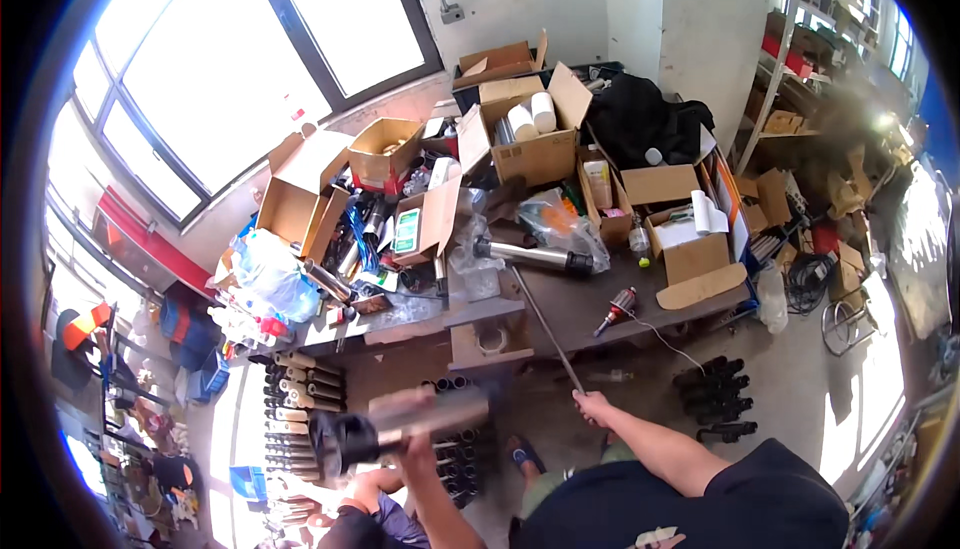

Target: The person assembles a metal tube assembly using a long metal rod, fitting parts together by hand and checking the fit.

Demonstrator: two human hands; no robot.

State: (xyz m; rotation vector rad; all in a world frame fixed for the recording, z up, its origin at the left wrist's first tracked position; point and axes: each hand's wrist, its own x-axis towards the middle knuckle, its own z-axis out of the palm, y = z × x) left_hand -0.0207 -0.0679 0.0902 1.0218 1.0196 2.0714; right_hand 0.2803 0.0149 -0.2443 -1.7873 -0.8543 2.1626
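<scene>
My left hand (416, 455) is wrapped round a silver metal cylinder (450, 413) with a wide black end, held nearly level over the floor at the bench's front. Motion smears the cylinder and the fingers somewhat. A long, thin metal rod (548, 333) slants up and away from my right hand (592, 406), whose fingers are closed on its near end. The rod's far tip reaches over the workbench (640, 287), close to a second silver cylinder (530, 254) with a black end. A square plate with a round hole (490, 341) juts from the bench's front edge, left of the rod.
Open cardboard boxes (535, 157) and plastic bags (570, 224) crowd the bench. A red corded power tool (620, 309) lies to the right. Rows of cylinders (305, 389) and black parts (715, 399) stand on the floor. Another person's purple shorts (392, 521) show at lower left.
</scene>
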